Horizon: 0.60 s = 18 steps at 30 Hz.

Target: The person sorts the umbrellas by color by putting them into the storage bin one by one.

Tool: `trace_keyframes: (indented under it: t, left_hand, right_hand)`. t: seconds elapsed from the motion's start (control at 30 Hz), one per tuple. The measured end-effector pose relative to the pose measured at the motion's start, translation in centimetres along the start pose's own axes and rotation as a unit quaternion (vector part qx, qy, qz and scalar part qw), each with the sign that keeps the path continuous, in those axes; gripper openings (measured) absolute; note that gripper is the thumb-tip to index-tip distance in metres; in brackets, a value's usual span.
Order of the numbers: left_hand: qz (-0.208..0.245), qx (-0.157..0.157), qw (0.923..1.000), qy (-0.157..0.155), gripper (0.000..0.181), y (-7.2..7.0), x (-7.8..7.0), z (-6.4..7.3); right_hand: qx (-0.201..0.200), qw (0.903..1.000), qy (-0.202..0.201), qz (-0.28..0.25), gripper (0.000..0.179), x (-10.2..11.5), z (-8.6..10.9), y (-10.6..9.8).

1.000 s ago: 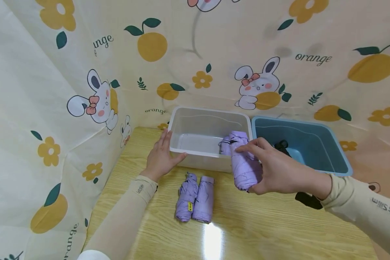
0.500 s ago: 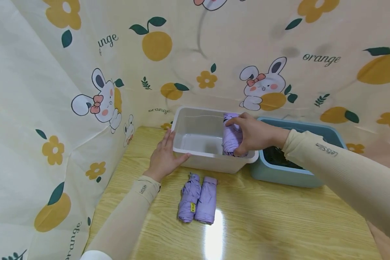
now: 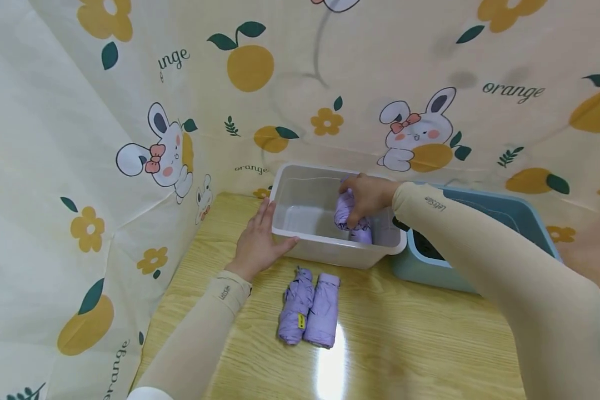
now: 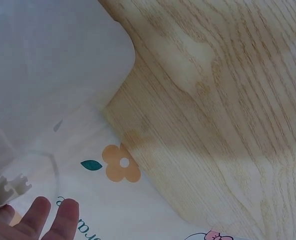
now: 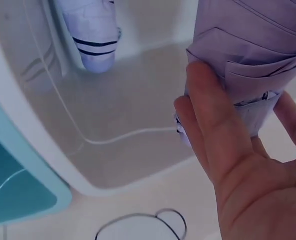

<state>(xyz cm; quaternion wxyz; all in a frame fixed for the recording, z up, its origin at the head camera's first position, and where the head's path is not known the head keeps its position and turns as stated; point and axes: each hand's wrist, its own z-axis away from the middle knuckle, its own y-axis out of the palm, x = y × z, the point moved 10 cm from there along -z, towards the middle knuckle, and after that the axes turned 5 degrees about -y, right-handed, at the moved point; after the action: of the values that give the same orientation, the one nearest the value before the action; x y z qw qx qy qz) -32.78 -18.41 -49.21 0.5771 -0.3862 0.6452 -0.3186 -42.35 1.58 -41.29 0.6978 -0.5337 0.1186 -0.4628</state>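
Note:
My right hand (image 3: pixel 367 194) grips a rolled purple folding umbrella (image 3: pixel 344 209) inside the white bin (image 3: pixel 337 253). In the right wrist view, fingers and thumb lie on either side of this umbrella (image 5: pixel 252 45). Another purple umbrella (image 3: pixel 362 235) lies in the bin along its right wall; the right wrist view shows its dark-striped end (image 5: pixel 95 47). My left hand (image 3: pixel 257 241) rests at the bin's left front corner with fingers straight. On the table before the bin, a purple umbrella with a yellow tag (image 3: pixel 296 308) and a second one (image 3: pixel 323 312) lie side by side.
A blue bin (image 3: pixel 430 272) stands against the white bin's right side; dark things inside are partly hidden by my right sleeve (image 3: pixel 475 239). Behind both bins hangs a printed cloth (image 3: pixel 290 100). The wooden table (image 3: pixel 405 333) reaches toward me.
My right hand has carried its umbrella from above the front rim down into the white bin, then slightly left of the umbrella lying there. The left hand stays at the corner.

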Motion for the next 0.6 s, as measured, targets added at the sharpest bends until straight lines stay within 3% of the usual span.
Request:
trace_keyframes:
  t: [0.27,0.6]
  left_hand:
    - [-0.006,-0.011,0.9999,0.006,0.11,0.2,0.2,-0.1]
    - [-0.007,-0.007,1.0,-0.003,0.11,0.2,0.4,-0.1]
  right_hand:
    - [0.014,0.9999,0.004,-0.007,0.092,-1.5,-3.1,2.5]
    - [0.05,0.9985,0.014,0.013,0.09,-1.7,-4.5,5.2]
